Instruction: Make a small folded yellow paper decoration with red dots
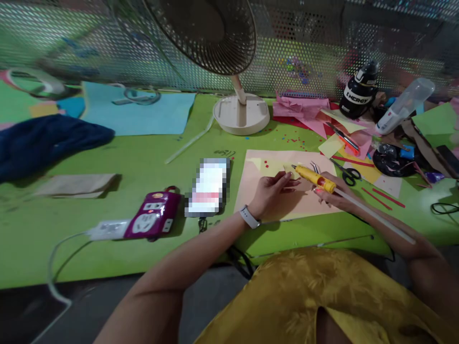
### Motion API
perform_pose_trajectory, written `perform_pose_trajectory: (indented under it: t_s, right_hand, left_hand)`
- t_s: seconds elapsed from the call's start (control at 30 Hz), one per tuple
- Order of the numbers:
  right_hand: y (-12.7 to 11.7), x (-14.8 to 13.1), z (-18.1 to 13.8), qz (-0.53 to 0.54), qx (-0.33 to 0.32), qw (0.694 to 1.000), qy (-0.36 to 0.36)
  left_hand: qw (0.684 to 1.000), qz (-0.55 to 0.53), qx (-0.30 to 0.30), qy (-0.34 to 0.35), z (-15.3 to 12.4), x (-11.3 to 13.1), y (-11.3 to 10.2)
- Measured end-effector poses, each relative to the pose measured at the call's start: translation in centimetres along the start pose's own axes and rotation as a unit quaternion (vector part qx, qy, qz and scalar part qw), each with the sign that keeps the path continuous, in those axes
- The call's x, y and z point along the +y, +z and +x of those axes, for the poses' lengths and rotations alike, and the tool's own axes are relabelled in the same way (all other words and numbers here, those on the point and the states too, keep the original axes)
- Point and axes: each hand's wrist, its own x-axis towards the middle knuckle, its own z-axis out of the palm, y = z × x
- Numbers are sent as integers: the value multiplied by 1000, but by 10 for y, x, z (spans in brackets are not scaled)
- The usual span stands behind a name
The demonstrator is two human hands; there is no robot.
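Observation:
My right hand [328, 193] is closed round a yellow glue gun [314, 177] with a long clear glue stick [376, 216] trailing from its back. The gun's nozzle points left at a small pale yellow paper piece [274, 168]. My left hand [272, 191], with a white watch on the wrist, pinches that yellow piece against a peach sheet of paper [251, 191] lying on the green table [143, 157].
A phone [208, 186] and a purple power strip [154, 216] lie left of the sheet. A beige fan base [241, 114] stands behind. Scissors [347, 172], an orange cutter [346, 139], a black bottle [359, 91], paper scraps and a dark blue cloth [46, 143] surround.

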Motion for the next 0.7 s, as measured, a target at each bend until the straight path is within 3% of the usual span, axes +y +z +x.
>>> perform_pose_trajectory:
  t_s: [0.47, 0.63, 0.7]
  right_hand:
    - [-4, -6, 1, -97, 17, 994, -37]
    - [-44, 3, 0, -206, 89, 968, -111]
    - [-68, 14, -9, -266, 82, 955, -99]
  left_hand:
    - [1000, -2, 2, -10, -3, 3, 1]
    - [1000, 3, 15, -5, -3, 3, -3]
    - [1000, 13, 22, -13, -3, 3, -4]
